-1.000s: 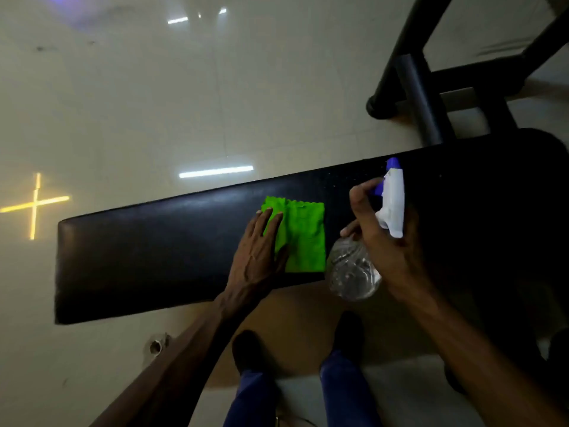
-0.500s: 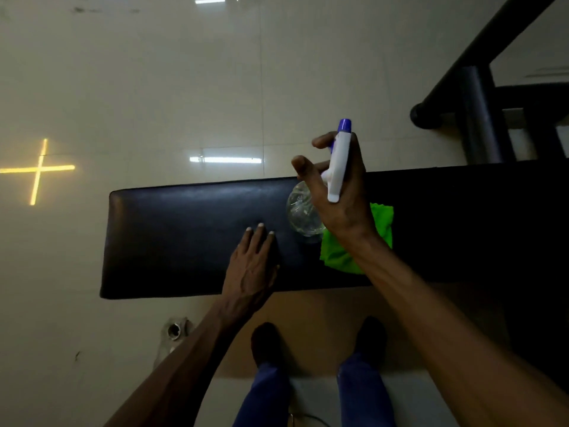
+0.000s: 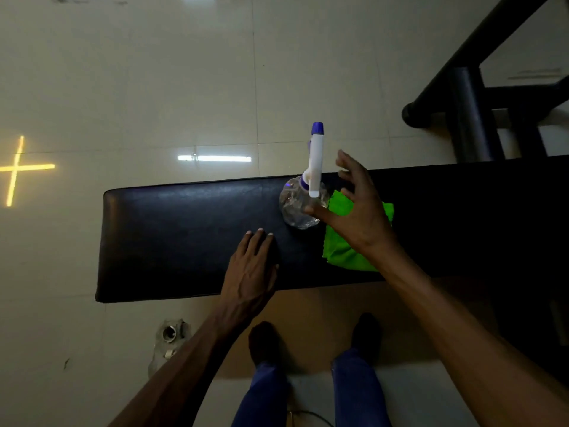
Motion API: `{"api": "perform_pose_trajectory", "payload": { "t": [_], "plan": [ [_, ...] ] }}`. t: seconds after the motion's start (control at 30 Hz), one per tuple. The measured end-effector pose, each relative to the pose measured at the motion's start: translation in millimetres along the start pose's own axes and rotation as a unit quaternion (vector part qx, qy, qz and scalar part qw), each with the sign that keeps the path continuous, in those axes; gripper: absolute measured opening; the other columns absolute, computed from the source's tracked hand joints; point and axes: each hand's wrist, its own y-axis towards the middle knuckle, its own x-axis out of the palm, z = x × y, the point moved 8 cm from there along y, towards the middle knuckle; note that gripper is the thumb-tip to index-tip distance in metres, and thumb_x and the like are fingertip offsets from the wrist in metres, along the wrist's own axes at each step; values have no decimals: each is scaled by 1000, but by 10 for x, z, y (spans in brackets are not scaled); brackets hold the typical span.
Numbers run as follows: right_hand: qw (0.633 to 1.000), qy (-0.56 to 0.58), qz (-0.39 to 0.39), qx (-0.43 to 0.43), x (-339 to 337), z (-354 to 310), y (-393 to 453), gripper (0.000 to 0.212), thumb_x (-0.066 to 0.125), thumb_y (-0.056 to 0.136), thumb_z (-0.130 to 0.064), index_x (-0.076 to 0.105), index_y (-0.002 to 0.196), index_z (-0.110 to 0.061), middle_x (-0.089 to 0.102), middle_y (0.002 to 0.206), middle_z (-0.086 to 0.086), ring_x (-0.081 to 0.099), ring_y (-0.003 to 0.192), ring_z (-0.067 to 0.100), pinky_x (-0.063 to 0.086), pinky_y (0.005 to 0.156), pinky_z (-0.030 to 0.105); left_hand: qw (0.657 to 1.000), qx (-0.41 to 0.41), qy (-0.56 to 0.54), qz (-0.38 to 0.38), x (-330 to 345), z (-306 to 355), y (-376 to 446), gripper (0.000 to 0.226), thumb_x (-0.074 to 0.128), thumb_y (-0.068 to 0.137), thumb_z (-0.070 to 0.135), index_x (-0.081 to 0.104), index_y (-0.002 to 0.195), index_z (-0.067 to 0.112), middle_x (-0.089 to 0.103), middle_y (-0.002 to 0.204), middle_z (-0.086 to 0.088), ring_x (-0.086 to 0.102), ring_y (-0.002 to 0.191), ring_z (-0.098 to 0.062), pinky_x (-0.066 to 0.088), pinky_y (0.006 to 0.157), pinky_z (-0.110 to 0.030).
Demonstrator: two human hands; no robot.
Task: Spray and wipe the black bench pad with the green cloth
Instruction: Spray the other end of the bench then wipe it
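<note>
— Standing upright on the long black padded bench pad [image 3: 184,241], a clear round plastic spray bottle with a white trigger head and a blue nozzle cap [image 3: 303,198] sits near the pad's far edge, just right of the frame's centre.

— And the hands?

— Right hand [image 3: 358,211] is spread wide, fingers fanned and apart, just beside the bottle on its right. The thumb tip overlaps the bottle's body; whether it touches I cannot tell. Nothing is gripped.

— The left one?

— Left hand [image 3: 251,272] lies flat, palm down, on the pad below and left of the bottle, fingers straight and close together, holding nothing.

— Where is the cloth?

— Bright green folded cloth [image 3: 345,251] lies on the pad to the right of the bottle, partly covered by the right hand and wrist.

— Anything else?

— Glossy pale tiled floor [image 3: 154,72] fills the upper frame, with a glowing yellow cross [image 3: 15,167] at the left edge. Black metal tube frame [image 3: 468,115] stands in the upper right. Blue trouser legs [image 3: 308,396] and dark shoes show at the bottom.
</note>
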Motion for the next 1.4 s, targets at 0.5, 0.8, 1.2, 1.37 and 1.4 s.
{"api": "perform_pose_trajectory", "payload": {
  "t": [0.5,0.8,1.2,1.37,1.4],
  "plan": [
    [924,-96,98,356,-613,1500,-458,34,78,90,-18,68,120,-6,72,124,19,65,123,36,51,99,39,996,71,-17,58,187,618,85,47,67,91,23,53,134,10,54,133,-12,52,119,-34,49,98,-45],
    [973,20,97,208,-1182,1181,-474,16,69,97,-9,55,104,-12,59,89,4,63,70,21,57,51,35,994,94,-13,61,244,1035,200,45,69,91,22,56,131,8,55,131,-13,53,117,-33,47,98,-41],
    [945,-297,118,76,-2488,478,-416,14,67,98,-24,62,111,-21,74,100,11,72,90,37,52,70,35,990,133,12,48,515,1950,630,45,55,98,31,51,135,6,53,131,-12,52,115,-32,48,96,-43],
    [944,-301,-62,119,-1700,1114,-361,15,60,100,-35,65,107,-23,76,101,10,72,98,38,58,81,43,991,120,31,49,595,2044,866,48,46,94,35,56,126,1,58,123,-19,58,105,-40,48,92,-46],
    [942,-307,-61,117,-1680,1190,-345,14,59,101,-34,66,105,-23,75,100,10,71,98,38,57,81,44,991,116,36,53,599,2033,909,48,47,93,35,56,125,0,58,123,-20,59,104,-41,46,92,-45]
  ]
}}
